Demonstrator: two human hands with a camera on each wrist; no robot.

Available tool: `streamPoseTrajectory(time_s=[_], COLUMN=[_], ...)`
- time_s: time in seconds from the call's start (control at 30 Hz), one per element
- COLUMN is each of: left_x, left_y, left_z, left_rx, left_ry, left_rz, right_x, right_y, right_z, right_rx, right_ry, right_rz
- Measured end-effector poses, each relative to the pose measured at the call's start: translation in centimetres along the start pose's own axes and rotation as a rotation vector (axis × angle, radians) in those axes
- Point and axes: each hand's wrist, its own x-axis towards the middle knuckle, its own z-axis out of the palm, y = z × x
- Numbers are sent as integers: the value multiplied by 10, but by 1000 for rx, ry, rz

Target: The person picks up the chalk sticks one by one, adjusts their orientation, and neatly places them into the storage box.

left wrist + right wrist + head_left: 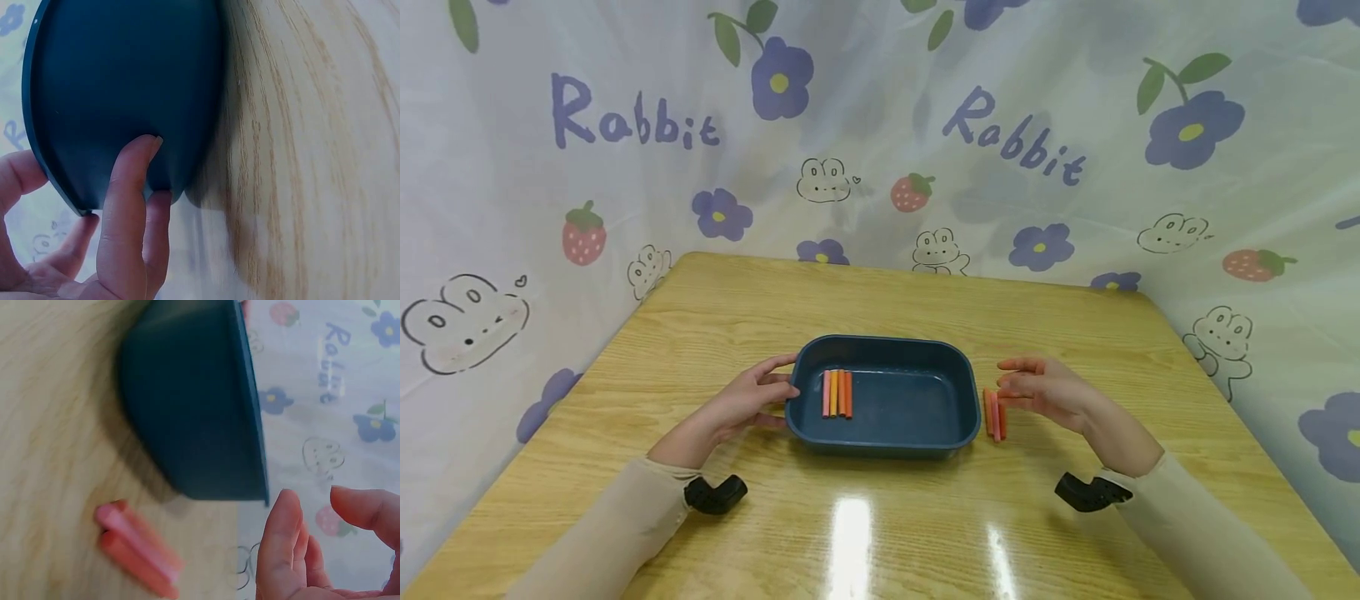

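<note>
A dark blue rectangular tub (pixel 910 408) stands on the table with a row of chalk sticks (pixel 837 394) in pink, yellow and orange at the left of its floor. My left hand (pixel 741 406) holds the tub's left end, some fingers against the outer wall (pixel 131 94) and others at the rim. My right hand (pixel 1051 392) hovers over three more chalk sticks (pixel 995 418), orange, pink and red, lying just right of the tub. In the right wrist view its thumb and fingers stand apart with nothing between them, and the loose chalk (pixel 137 547) lies below.
The wooden table (pixel 737 308) is glossy, with light reflections near its front. A white cloth (pixel 880 125) printed with rabbits, flowers and strawberries hangs behind and at both sides. A black wrist mount (pixel 715 495) sits on each sleeve.
</note>
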Motion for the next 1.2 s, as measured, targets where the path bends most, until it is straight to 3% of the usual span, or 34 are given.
streamPoseTrajectory(time_s=[0.63,1.2], left_x=[-1,-1], left_y=[1,-2], left_z=[-1,1], left_rx=[-9,-4], left_ry=[3,13], left_rz=[4,5], right_x=[10,21], right_y=[46,55], right_z=[-13,-8], right_rx=[-101,-255], right_ry=[138,204], right_rz=[13,60])
